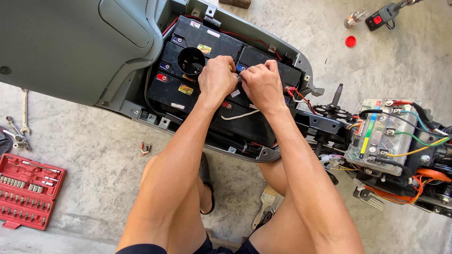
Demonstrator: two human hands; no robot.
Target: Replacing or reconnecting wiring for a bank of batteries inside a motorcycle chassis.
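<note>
Head view: a person crouches over an opened scooter body (117, 42) lying on a concrete floor (94, 155).
Left hand: left hand (216, 80), at 12 o'clock of the frame's centre, fingers curled shut over a spot on the black batteries (207, 40); what they pinch is hidden.
Right hand: right hand (262, 87), touching the left one at its 3 o'clock, fingers bent and closed on the same hidden spot.
Batteries: packed in the compartment, with a white wire (238, 115) at 6 o'clock of the hands.
Controller: clear controller box (376, 136) with coloured wires, at 3 o'clock.
Tools: red socket set (28, 190) at 8 o'clock, wrenches (19, 127) above it, paintbrush (264, 204) at 6 o'clock.
Far corner: red cap (350, 41) at 1 o'clock.
</note>
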